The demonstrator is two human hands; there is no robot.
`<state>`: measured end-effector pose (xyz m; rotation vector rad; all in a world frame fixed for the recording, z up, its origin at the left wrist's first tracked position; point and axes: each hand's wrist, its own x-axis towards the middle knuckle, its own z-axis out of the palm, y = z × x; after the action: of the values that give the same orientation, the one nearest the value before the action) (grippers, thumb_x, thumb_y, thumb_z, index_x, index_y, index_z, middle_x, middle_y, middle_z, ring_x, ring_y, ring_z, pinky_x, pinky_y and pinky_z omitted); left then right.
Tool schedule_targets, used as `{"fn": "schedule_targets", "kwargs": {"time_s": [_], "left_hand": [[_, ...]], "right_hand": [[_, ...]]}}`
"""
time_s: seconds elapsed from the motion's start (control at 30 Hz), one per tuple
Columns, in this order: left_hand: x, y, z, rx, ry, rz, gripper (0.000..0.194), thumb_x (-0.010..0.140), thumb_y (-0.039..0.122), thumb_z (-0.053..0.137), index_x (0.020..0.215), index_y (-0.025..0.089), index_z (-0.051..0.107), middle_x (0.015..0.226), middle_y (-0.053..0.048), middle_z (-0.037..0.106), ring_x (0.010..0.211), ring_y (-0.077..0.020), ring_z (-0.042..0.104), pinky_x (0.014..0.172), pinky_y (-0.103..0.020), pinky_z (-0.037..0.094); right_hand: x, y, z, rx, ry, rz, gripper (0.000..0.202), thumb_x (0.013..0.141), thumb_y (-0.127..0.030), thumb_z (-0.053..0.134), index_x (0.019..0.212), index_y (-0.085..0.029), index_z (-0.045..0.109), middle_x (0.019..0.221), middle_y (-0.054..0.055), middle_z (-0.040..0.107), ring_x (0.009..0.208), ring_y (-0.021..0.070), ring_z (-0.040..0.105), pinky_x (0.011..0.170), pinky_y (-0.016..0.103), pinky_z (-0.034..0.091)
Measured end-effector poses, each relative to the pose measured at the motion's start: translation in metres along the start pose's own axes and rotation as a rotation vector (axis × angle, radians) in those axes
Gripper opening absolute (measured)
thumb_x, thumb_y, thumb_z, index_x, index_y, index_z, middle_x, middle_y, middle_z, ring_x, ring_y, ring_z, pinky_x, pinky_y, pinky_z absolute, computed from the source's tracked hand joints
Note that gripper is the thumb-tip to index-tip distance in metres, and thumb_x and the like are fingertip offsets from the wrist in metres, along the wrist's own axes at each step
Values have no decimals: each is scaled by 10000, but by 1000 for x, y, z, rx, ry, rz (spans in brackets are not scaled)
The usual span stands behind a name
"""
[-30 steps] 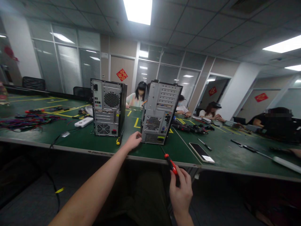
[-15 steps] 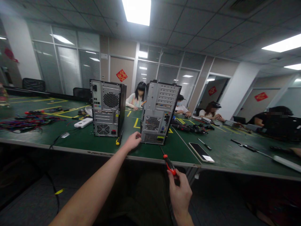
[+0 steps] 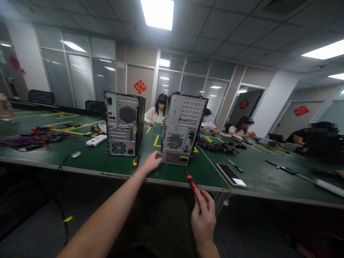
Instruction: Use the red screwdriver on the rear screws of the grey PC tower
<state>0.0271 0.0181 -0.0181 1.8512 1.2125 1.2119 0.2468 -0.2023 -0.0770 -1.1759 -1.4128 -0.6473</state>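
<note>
On the green table two computer cases stand upright with their rear panels toward me. My left hand (image 3: 153,161) rests at the lower left edge of the right computer case (image 3: 176,130), its fingers curled against the side and partly hidden. In my right hand (image 3: 204,215) is a red and black screwdriver (image 3: 192,183), gripped by the handle. Its shaft points up at the bottom edge of that case; I cannot tell whether the tip touches a screw. The left computer case (image 3: 120,123) stands apart, with a yellow and black screwdriver (image 3: 136,159) lying beside its base.
A phone (image 3: 231,175) and a thin tool (image 3: 235,165) lie to the right. Bundled black cables (image 3: 225,147) are behind them. Colourful wires (image 3: 32,139) and a white power strip (image 3: 96,140) occupy the left. Several people sit across the table (image 3: 107,168).
My right fingers have shifted forward along the screwdriver handle and cover more of it. My left hand stays at the case. The view has moved very slightly.
</note>
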Motion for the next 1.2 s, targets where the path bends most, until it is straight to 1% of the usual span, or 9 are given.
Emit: {"fn": "schedule_targets", "kwargs": {"time_s": [0.1,0.27,0.33,0.5,0.67,0.77,0.9,1.03,1.2], "left_hand": [[0,0,0,5,-3,1,189,805,139,592,977,172,662,891,-24,710,787,-151,665,815,-272,536],[0,-1,0,11,-4,2,194,809,141,586,987,174,657,890,-21,706,814,-156,669,815,-270,534],[0,-2,0,13,-3,4,190,808,141,589,983,174,657,896,-22,705,822,-157,668,810,-267,532],[0,-1,-1,2,-9,3,191,812,153,600,990,175,665,900,-27,711,824,-160,666,815,-273,536],[1,-5,-2,6,-12,10,225,808,172,596,1018,179,676,919,-32,719,820,-165,668,828,-285,539],[2,-6,-1,4,-20,14,225,812,183,597,1024,180,675,935,-35,720,827,-167,670,812,-280,537],[1,-3,-1,25,0,9,196,813,165,594,990,180,677,920,-33,721,826,-165,671,807,-275,533],[0,0,-1,25,11,-1,190,804,144,600,973,179,680,886,-25,721,825,-163,674,813,-272,536],[1,-2,0,-3,8,2,194,805,152,614,985,180,679,912,-29,728,823,-163,674,802,-268,538]], "right_hand": [[1,0,-1,-16,33,47,264,1017,-230,598,1255,-185,702,1137,118,678,1030,206,693,893,330,582],[-1,1,-3,14,-27,183,270,988,-423,667,970,-158,714,768,30,677,633,138,639,643,240,526],[-2,1,-3,23,-44,214,310,988,-450,663,1004,-147,730,718,14,667,561,122,598,592,230,501],[-4,2,0,34,-53,105,315,1038,-322,575,1283,-185,718,924,78,703,780,167,683,744,277,562],[-5,1,2,2,-39,72,300,1036,-288,556,1263,-211,736,926,71,672,785,164,677,729,276,563],[-4,-1,1,9,-51,141,316,1009,-395,628,1160,-141,739,778,42,677,656,155,655,669,261,546],[-3,0,0,-16,-47,246,385,974,-508,662,1020,-135,745,649,11,645,523,133,598,549,230,492],[-2,2,0,10,-41,124,334,1028,-353,593,1267,-148,707,910,85,731,746,166,693,717,260,553],[-3,0,2,1,-48,82,343,1045,-266,528,1345,-214,687,945,71,667,799,159,678,738,264,548]]}}
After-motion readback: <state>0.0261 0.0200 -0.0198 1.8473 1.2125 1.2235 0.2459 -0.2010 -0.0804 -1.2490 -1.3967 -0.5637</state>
